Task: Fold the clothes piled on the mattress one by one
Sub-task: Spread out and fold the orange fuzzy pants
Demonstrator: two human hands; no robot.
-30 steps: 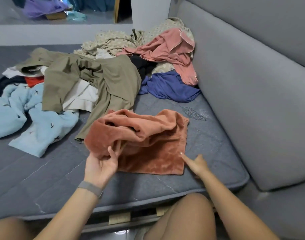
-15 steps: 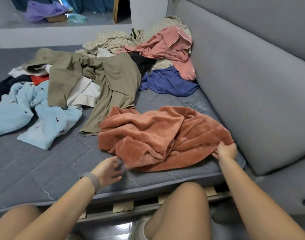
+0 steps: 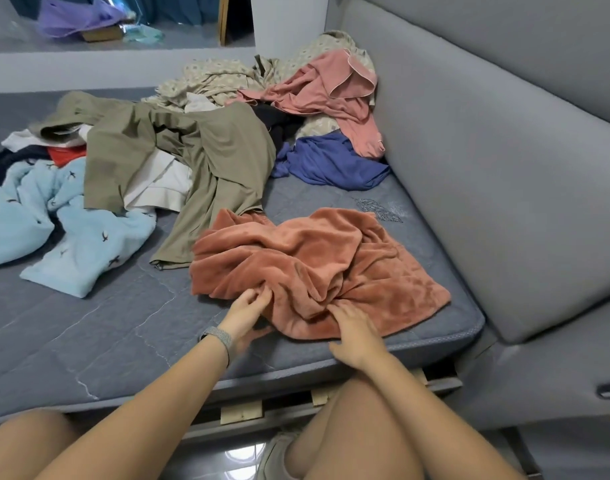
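Sorting laundry: garments are seen strewn across a grey mattress [image 3: 88,341].
Far left: a light blue fleece garment [image 3: 71,233] is spread beside an olive garment [image 3: 206,157].
Near centre: a rust-orange fleece garment [image 3: 317,268] is shown rumpled at the mattress's near edge.
Left hand [image 3: 242,315]: a fold of the orange fleece is pinched between fingers and thumb.
Right hand [image 3: 353,332]: fingers are laid spread on the fleece's near hem.
Far right: pink [image 3: 331,88] and blue garments [image 3: 331,161] are heaped against a grey cushion [image 3: 504,168].
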